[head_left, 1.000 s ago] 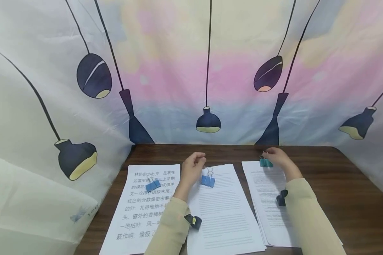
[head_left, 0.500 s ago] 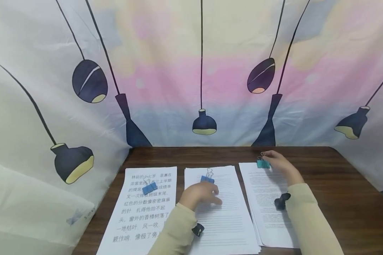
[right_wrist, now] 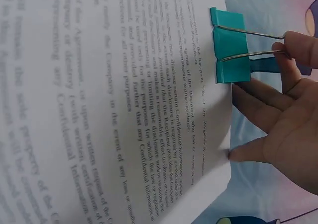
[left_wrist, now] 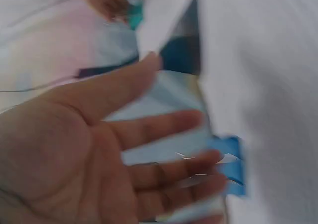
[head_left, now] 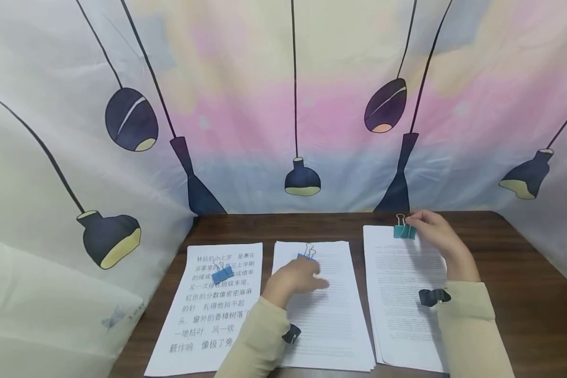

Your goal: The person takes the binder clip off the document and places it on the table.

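Three paper piles lie side by side on a dark wooden table [head_left: 515, 262]. My left hand [head_left: 317, 279] rests with straight fingers on the middle stack [head_left: 328, 320], just below its blue binder clip [head_left: 307, 255]. In the left wrist view the palm [left_wrist: 198, 149] is spread beside that blue clip [left_wrist: 231, 164]. My right hand [head_left: 413, 223] pinches the wire handles of a teal binder clip [head_left: 403, 231] on the far edge of the right stack [head_left: 401, 294]. The right wrist view shows the teal clip [right_wrist: 229, 45] gripping the paper edge, its handles between my fingertips [right_wrist: 298, 46].
A left sheet [head_left: 212, 310] with large printed characters carries a loose blue clip [head_left: 222, 273]. A curtain [head_left: 283, 105] printed with hanging lamps closes off the back and both sides. Bare wood shows at the table's right [head_left: 534, 294].
My left hand dropped from above the blue clip to lie flat on the middle stack. My right hand, still pinching the teal clip, shifted slightly farther and right with the stack's far edge.
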Tool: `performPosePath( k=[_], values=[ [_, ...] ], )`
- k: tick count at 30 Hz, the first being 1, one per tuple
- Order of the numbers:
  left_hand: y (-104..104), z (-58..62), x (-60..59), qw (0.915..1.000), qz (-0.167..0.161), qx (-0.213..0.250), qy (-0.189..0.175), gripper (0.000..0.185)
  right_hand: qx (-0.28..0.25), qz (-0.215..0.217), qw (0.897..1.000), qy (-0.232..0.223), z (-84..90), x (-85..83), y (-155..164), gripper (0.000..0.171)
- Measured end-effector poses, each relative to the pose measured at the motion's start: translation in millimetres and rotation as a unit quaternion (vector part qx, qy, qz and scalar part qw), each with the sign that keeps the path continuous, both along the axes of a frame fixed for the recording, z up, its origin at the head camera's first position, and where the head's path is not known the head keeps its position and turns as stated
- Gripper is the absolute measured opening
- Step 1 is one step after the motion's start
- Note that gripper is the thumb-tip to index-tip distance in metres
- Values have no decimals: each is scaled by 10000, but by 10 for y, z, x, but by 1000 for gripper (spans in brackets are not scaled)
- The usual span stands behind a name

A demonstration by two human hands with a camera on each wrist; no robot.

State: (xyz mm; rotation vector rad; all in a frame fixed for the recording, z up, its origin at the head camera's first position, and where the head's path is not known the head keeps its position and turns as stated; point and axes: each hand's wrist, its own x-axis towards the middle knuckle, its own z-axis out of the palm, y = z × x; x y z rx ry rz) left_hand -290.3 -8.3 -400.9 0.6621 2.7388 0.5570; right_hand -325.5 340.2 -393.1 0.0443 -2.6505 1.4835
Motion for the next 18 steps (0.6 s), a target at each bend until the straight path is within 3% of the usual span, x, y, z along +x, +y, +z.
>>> performPosePath(
  k=[3, 5, 7, 10, 12, 15, 18],
  values=[
    [231, 141, 27, 9970, -180, 737, 138, 59, -21, 28, 10000, 12, 49, 21, 5, 45],
    [485, 134, 1, 9881, -19, 1535, -34, 68, 16, -83, 10000, 0, 45, 33, 22, 46],
    [752, 36, -41, 9707, 375, 2368, -176, 76, 24, -198, 9998, -35, 27, 52, 32, 45],
    [1070, -215, -81, 9325, 1150, 3393, -454, 84, -70, -236, 9996, -141, 5, 83, 19, 41],
    [1195, -371, -98, 9090, 1476, 3846, -634, 86, -203, -120, 9995, -187, 12, 86, -4, 38],
    [1288, -508, -129, 8870, 1647, 4220, -901, 81, -405, 144, 9990, -148, 62, 71, -27, 36],
    [1326, -539, -185, 8700, 1468, 4594, -1027, 57, -520, 406, 9978, -58, 136, 60, -15, 36]
  ],
)
